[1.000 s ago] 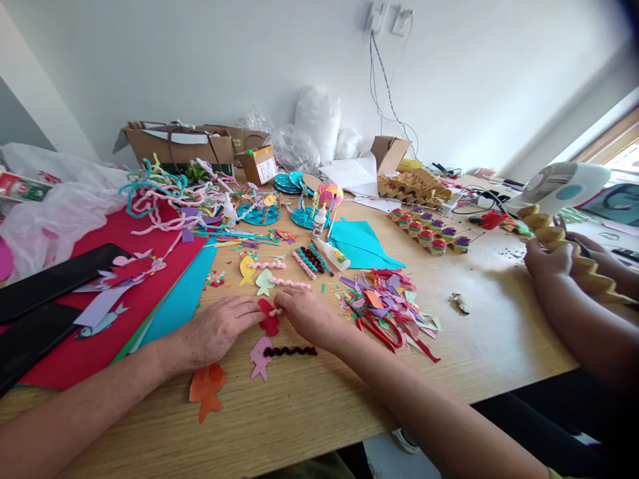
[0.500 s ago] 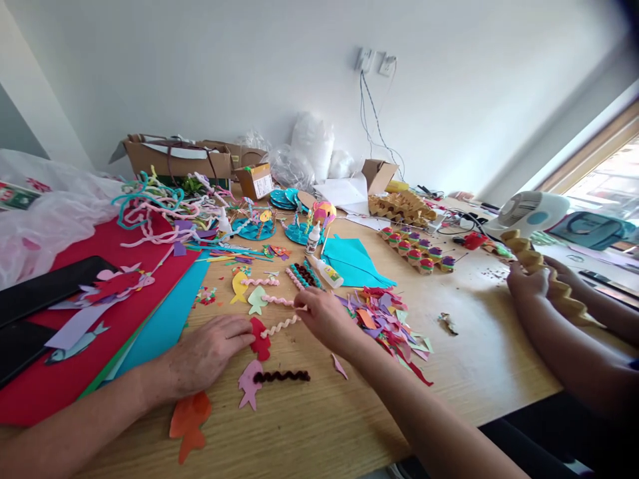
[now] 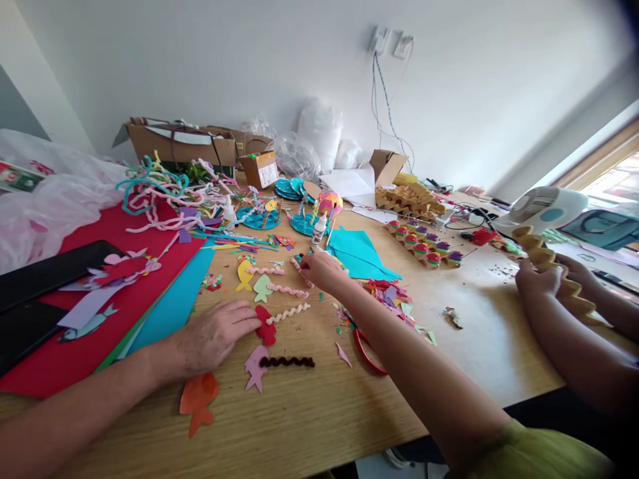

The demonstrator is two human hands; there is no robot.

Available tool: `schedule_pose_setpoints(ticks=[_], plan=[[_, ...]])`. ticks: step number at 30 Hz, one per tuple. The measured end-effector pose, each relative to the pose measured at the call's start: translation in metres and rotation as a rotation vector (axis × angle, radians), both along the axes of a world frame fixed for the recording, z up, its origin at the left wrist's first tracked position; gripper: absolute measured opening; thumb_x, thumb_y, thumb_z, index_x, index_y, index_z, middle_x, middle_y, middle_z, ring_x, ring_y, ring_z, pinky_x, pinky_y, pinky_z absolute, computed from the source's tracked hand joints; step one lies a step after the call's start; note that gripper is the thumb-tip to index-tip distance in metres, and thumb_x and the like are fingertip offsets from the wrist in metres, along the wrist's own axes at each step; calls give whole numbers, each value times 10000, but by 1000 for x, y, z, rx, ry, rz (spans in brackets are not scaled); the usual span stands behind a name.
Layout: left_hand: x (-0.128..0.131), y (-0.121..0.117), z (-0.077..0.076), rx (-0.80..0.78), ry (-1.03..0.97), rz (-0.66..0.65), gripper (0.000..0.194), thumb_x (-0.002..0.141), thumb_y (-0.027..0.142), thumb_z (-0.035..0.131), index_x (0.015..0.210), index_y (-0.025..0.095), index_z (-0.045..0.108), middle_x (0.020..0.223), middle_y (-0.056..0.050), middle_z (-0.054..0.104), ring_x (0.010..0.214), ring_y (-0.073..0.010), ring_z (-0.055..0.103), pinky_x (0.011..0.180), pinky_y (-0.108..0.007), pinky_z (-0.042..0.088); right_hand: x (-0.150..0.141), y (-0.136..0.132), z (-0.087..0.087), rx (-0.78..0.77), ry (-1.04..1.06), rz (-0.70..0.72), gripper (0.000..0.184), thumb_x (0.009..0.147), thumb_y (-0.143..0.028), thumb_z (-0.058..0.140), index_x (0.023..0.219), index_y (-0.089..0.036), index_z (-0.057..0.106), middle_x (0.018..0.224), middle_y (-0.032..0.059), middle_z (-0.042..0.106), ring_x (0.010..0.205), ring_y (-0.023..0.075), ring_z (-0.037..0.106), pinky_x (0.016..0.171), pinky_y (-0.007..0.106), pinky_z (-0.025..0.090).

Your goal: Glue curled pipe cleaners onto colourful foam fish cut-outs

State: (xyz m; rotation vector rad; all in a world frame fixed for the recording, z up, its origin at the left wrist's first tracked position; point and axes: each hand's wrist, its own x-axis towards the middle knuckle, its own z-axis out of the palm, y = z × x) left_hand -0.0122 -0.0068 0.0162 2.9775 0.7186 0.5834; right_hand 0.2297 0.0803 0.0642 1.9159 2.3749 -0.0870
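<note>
My left hand point(image 3: 217, 336) lies flat with fingers stretched out, its fingertips touching the edge of a red paper fish point(image 3: 265, 326). A pale pink twisted pipe cleaner point(image 3: 288, 313) rests with one end on that fish. My right hand point(image 3: 323, 273) is bent down over a bundle of coiled pipe cleaners point(image 3: 301, 271), fingers drawn together; what is between them is hidden. Yellow point(image 3: 244, 275) and mint green point(image 3: 262, 289) paper fish have pink coils at them. A pink fish point(image 3: 256, 368) carries a dark brown coil point(image 3: 288, 362). An orange fish point(image 3: 199, 401) lies nearest me.
Beyond my right hand stands a glue bottle point(image 3: 319, 230). Paper scraps point(image 3: 387, 294) and red-handled scissors point(image 3: 368, 352) lie by my right forearm. Coloured sheets point(image 3: 144, 286) cover the left. At far right, another person's hands point(image 3: 539, 279) hold a cardboard egg tray point(image 3: 566, 286).
My right hand let go of the pale pink pipe cleaner at the red fish and moved away to the coiled bundle. My left hand stays beside the red fish.
</note>
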Motion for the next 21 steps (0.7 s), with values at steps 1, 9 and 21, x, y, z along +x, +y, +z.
schedule_pose_setpoints(ticks=[1,9,21], plan=[[0,0,1,-5,0,3,439,767,-5,321,1055,124,626,1067,-108,645,1011,-217,559,905,-365,481,-1,2,-1,0,-8,-7,265,819,-227,471,972,-217,688,956,74,699,868,198,621,618,241,378],[0,0,6,-52,38,-4,418,791,14,332,1059,138,628,1108,-96,634,1056,-207,547,936,-364,461,-1,6,-4,-4,-13,-35,258,800,-206,482,941,-197,699,956,94,695,866,215,624,614,246,386],[-6,1,-1,-67,-30,14,469,746,1,325,1081,165,609,1113,-88,621,1036,-206,561,898,-356,483,31,12,4,104,73,-112,298,806,-180,445,989,-234,674,970,42,691,880,179,601,652,230,383]])
